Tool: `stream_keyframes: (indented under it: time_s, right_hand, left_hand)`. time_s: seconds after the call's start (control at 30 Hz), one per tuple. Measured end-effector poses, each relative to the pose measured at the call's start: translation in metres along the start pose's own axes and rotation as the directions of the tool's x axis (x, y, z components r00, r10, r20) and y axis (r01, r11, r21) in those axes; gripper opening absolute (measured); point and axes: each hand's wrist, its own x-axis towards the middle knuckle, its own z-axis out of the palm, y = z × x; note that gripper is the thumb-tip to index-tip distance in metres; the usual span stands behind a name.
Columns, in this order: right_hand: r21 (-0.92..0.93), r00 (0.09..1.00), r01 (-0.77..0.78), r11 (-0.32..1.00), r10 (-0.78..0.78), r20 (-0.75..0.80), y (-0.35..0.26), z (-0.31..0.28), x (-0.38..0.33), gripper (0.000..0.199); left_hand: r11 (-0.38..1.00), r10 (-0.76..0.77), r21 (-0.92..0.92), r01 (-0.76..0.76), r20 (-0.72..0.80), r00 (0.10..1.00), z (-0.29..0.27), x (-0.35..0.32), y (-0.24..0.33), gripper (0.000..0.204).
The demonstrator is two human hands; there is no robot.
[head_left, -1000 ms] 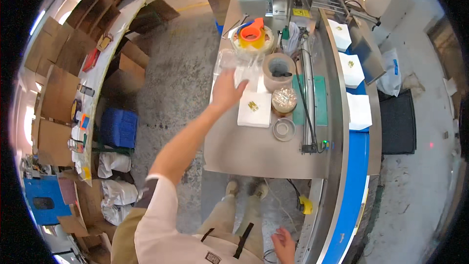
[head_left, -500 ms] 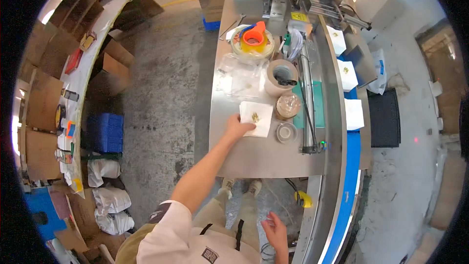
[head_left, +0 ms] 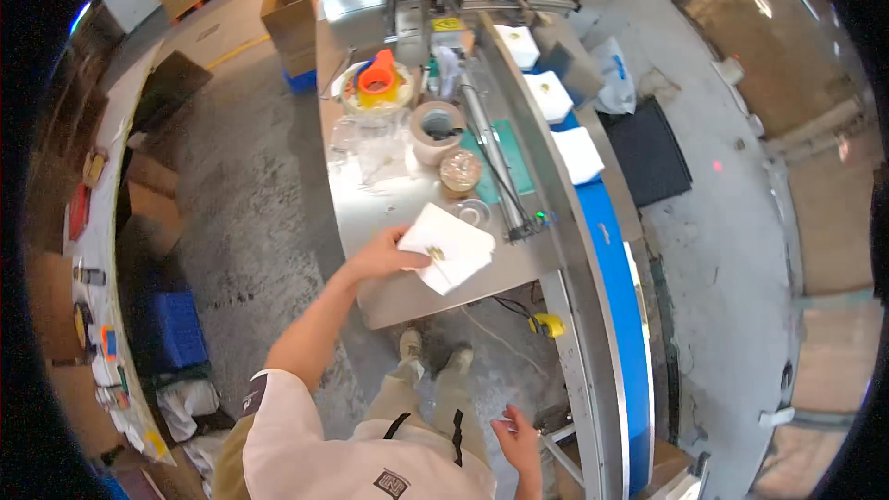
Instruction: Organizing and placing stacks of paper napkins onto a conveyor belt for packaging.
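My left hand (head_left: 381, 256) grips a stack of white paper napkins (head_left: 456, 241) with a small gold motif, thumb on top and fingers underneath. The stack is tilted and held over the near part of the steel table (head_left: 389, 301). My right hand (head_left: 519, 442) hangs low in front of my body, fingers apart and holding nothing. Further right, similar white napkin stacks (head_left: 576, 156) sit in a row on a blue conveyor belt (head_left: 622, 315).
On the table are tape rolls (head_left: 435, 130), an orange tape ring (head_left: 378, 74), clear plastic bags (head_left: 366, 148) and a small clear round dish (head_left: 473, 213). A metal rail (head_left: 556, 167) runs along the belt. A yellow tape measure (head_left: 548, 325) is beside the frame below.
The napkin stack has been lifted off the table by my left hand, brought nearer and turned. My view has swung to the right. My right hand still hangs low.
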Motion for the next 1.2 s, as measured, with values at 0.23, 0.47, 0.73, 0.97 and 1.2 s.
stream_keyframes:
  time_s: [0.23, 0.47, 0.73, 0.97, 1.2]
  right_hand:
    - [-0.067, 0.991, -0.089, 0.994, 0.081, -0.108, 0.025, -0.012, -0.061, 0.061]
    - [0.064, 0.948, -0.056, 0.996, 0.073, -0.310, 0.093, -0.022, -0.150, 0.062]
    - [0.280, 0.836, -0.032, 0.960, 0.180, -0.519, 0.242, -0.053, -0.330, 0.059]
    - [0.622, 0.624, 0.076, 0.779, 0.450, -0.639, 0.387, -0.097, -0.445, 0.050]
    - [0.628, 0.284, 0.141, 0.765, 0.577, -0.766, 0.459, -0.178, -0.496, 0.041]
  left_hand:
    - [0.680, 0.466, 0.733, 0.009, -0.442, 0.766, -0.026, 0.042, -0.071, 0.061]
    - [0.874, 0.213, 0.461, -0.152, -0.082, 0.974, 0.129, -0.048, -0.188, 0.027]
    - [0.885, -0.074, 0.364, -0.289, 0.725, 0.684, 0.500, -0.259, -0.180, 0.023]
    - [0.936, -0.243, 0.327, -0.131, 0.869, 0.431, 0.705, -0.360, -0.166, 0.028]
    - [0.958, -0.207, 0.247, -0.147, 0.948, 0.243, 0.895, -0.386, -0.153, 0.028]
